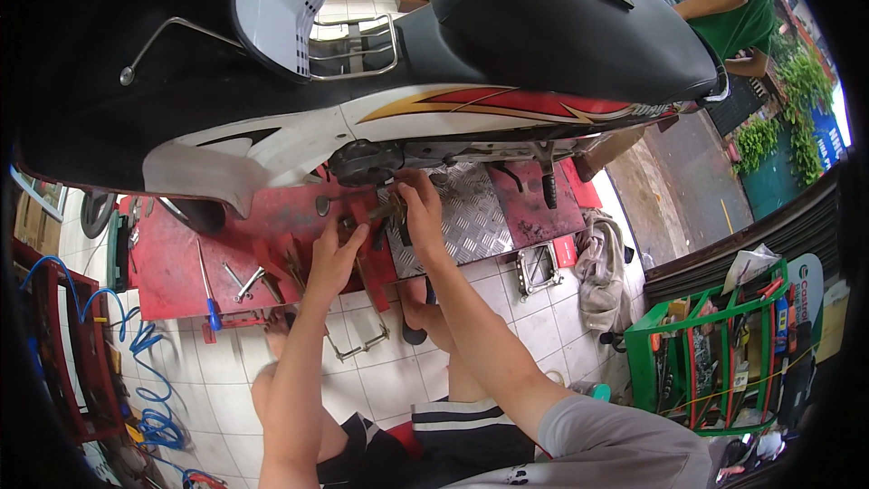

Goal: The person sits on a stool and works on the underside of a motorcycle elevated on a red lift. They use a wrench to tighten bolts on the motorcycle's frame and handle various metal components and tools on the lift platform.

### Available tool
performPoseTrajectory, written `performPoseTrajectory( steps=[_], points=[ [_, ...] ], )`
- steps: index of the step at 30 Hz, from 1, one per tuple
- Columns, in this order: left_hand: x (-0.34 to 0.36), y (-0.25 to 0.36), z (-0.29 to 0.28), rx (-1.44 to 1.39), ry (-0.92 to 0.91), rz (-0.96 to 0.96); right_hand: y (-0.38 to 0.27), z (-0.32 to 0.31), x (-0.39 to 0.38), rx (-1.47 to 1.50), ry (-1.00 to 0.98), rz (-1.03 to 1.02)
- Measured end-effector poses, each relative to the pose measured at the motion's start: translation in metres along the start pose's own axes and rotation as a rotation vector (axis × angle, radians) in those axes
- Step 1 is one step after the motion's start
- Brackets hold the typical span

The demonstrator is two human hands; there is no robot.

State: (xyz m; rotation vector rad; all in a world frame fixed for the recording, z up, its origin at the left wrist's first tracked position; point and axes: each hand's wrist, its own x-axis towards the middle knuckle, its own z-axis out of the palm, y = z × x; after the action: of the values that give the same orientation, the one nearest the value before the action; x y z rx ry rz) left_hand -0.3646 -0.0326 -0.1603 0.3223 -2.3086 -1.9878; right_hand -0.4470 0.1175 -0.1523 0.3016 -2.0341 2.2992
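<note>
In front of me a motorbike (434, 118) with a black seat and white, red and gold side panels stands on a red lift table (172, 263). Below its dark engine cover (358, 163), both my hands are close together. My right hand (422, 213) is closed around a small, brownish metal part (387, 213) whose kind I cannot make out. To its left and slightly nearer, my left hand (337, 258) has its thumb and fingers curled at a dark metal piece, mostly hidden by the hand.
On the table's left lie a blue-handled screwdriver (214, 312) and wrenches (243, 282). A checkered plate (453, 217) covers the middle. A green tool rack (643, 362) stands right, a coiled blue hose (161, 398) left. A person in green (747, 4) is at the motorbike's rear.
</note>
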Motion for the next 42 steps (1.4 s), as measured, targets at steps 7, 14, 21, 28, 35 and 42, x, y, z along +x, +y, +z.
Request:
performPoseTrajectory(
  steps=[7, 14, 21, 28, 35, 42],
  points=[
    [0.002, -0.002, 0.002, 0.003, -0.004, 0.035, -0.012, 0.002, -0.006, -0.145, 0.145, -0.204],
    [0.000, 0.003, -0.005, -0.067, -0.018, 0.015, -0.099, -0.030, -0.016, -0.251, 0.245, -0.673],
    [-0.002, 0.000, -0.001, -0.125, 0.002, 0.039, -0.307, -0.100, 0.115, -0.713, 0.452, -1.137],
    [-0.003, 0.005, 0.002, -0.089, 0.005, 0.075, -0.344, -0.156, 0.240, -1.263, 0.246, -0.777],
    [-0.005, 0.005, 0.000, -0.118, 0.008, 0.069, -0.342, -0.141, 0.225, -1.214, 0.241, -0.701],
    [-0.002, 0.004, 0.003, -0.106, -0.009, 0.058, -0.345, -0.158, 0.229, -1.206, 0.277, -0.853]
  ],
)
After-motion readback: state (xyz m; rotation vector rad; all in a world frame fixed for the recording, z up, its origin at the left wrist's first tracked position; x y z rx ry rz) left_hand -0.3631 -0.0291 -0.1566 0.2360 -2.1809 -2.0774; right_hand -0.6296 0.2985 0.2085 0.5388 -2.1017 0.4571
